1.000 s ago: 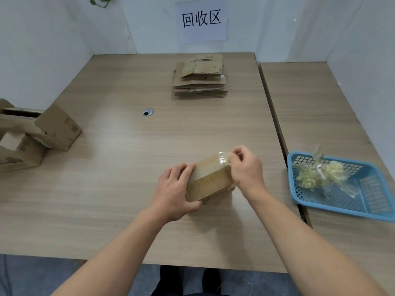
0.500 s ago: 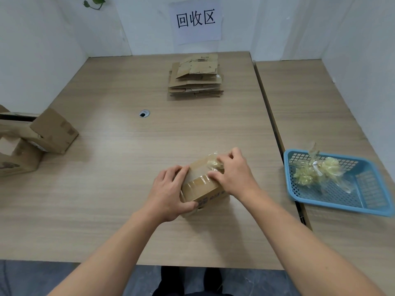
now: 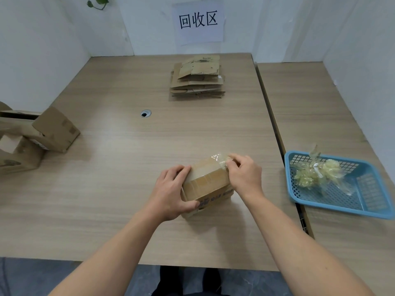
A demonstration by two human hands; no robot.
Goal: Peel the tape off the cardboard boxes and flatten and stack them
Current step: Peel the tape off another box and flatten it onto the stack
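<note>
Brown small cardboard box (image 3: 206, 182) lying between the hands | left hand (image 3: 171, 193) gripping its left end | right hand (image 3: 243, 176) pinching crumpled clear tape strip (image 3: 220, 160) off far corner | risking tape snapping if yanked sideways

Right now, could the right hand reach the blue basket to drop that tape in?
Probably yes. The right hand pinches the tape at the right end of the box, with only bare table between it and the blue basket.

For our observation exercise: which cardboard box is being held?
The small box nearest the person: the left hand grips it, the right hand pinches its clear tape. The boxes at the left lie untouched.
</note>
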